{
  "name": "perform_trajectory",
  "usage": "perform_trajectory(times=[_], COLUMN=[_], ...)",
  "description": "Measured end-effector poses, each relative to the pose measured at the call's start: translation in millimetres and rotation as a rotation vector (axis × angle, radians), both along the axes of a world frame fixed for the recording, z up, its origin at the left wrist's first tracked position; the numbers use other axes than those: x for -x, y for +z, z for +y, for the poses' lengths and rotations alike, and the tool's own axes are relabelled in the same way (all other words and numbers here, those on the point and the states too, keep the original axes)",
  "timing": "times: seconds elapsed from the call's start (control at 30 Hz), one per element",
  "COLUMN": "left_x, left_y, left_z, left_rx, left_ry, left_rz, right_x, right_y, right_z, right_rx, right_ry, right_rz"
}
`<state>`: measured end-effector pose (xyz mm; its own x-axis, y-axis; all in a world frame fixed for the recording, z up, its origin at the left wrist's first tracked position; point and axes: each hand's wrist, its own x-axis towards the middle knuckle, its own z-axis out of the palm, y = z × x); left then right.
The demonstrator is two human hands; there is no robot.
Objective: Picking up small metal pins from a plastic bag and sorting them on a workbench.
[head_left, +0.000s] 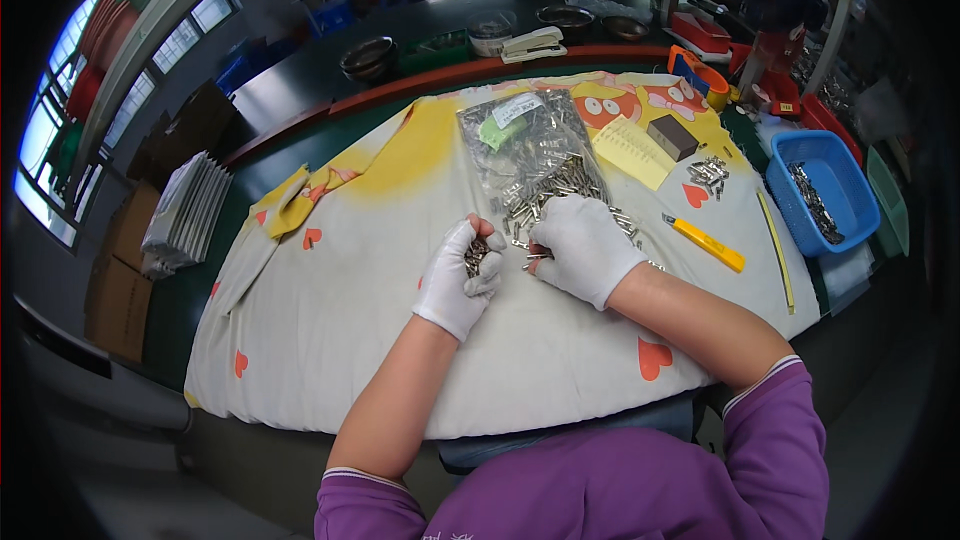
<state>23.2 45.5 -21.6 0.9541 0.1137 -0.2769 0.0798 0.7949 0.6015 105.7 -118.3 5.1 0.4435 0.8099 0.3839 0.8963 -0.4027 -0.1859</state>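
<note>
My left hand [453,285], in a white glove with bare fingertips, is curled around a cluster of small shiny metal pins [475,256]. Close to its right, my right hand [585,252], gloved the same way, bends down at the near edge of a loose pile of these metal pieces [560,183]. Its thumb and fingers close on a few of them, partly hidden by the glove. The pile spills from a clear plastic bag [482,168] with a white label and a green slip. The exact kind of the metal pieces is too small to tell.
A cloth with red hearts [330,340] covers the table. To the right lie a yellow cutter knife [706,244], a yellow note sheet [634,152], a dark block [673,137], a smaller metal heap [709,176], a yellow strip [776,250] and a blue basket [850,202].
</note>
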Motion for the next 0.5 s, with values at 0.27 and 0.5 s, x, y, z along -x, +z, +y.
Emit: perform_trajectory(times=[0.27,0.5], left_x=[-2,6], left_y=[6,16], left_z=[-5,-17], left_rx=[-0.091,-0.326], left_ry=[0.008,-0.178], left_rz=[-0.004,0.029], right_x=[1,2], right_y=[16,21], right_z=[4,-24], right_rx=[0.315,-0.016], right_ry=[0.014,0.069], right_rz=[0.250,0.450])
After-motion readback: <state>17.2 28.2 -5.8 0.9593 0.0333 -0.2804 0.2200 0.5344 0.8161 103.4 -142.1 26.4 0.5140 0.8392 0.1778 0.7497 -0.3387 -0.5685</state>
